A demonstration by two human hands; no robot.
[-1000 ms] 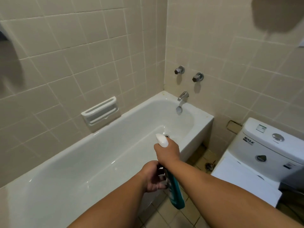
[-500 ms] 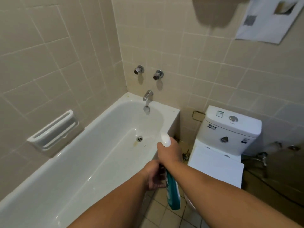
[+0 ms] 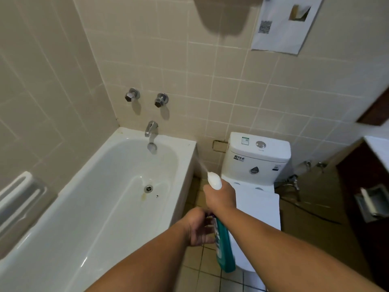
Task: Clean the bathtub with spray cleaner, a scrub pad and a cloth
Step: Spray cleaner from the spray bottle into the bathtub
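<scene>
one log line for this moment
phase: spraying | right hand: grips bottle head, spray toward tub rim | left hand: holds bottle body

Bathtub: white, with a rust-brown stain beside the drain.
Spray bottle: teal body, white head.
Wall tiles: beige, with a pale grout grid.
Toilet: white.
Taps: silver.
Floor tiles: yellowish, with dark grout.
Paper sheet: white, printed with a black QR square.
</scene>
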